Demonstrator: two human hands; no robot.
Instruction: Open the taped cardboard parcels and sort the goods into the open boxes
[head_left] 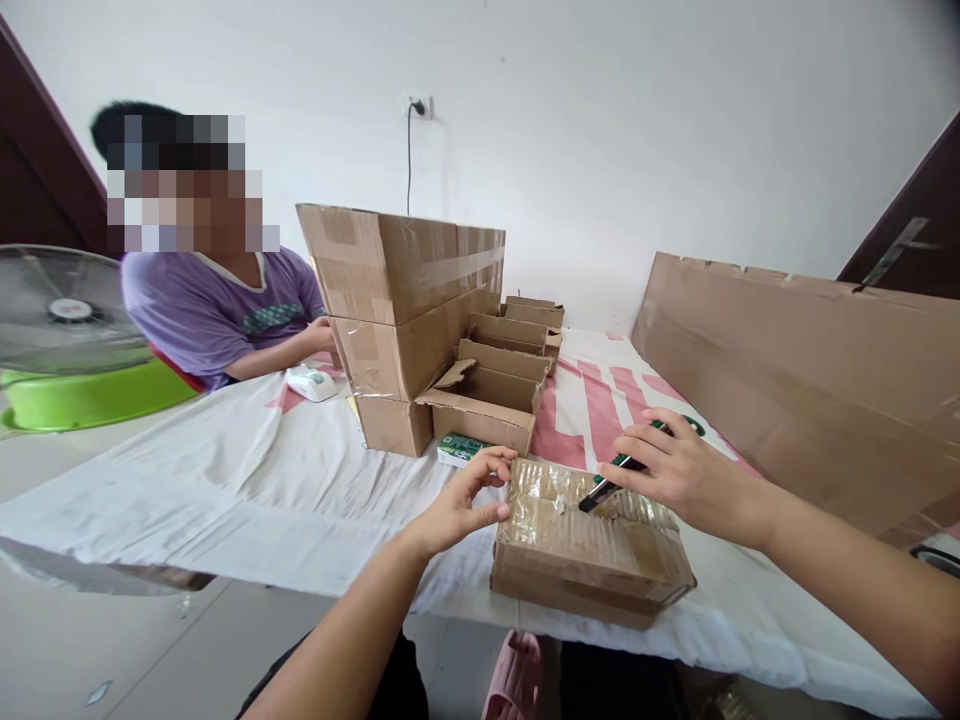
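Observation:
A taped cardboard box (592, 550) lies at the table's near edge, its top covered with shiny, wrinkled tape. My left hand (472, 500) grips the box's left edge, thumb and fingers bent around the corner. In my right hand (675, 465) is a green and black utility knife (619, 470), held above the box. Its tip points down and left at the torn-looking middle of the top; whether the blade is in the tape I cannot tell. Just beyond my left hand, a small green and white box (461, 450) rests on the cloth.
Stacked cardboard boxes (420, 300) stand left of centre, with several open boxes (487, 390) beside them. A large cardboard sheet or box (795, 370) rises on the right. Across the table sits a person in purple (225, 310), near a white device (311, 383) and a fan (71, 310).

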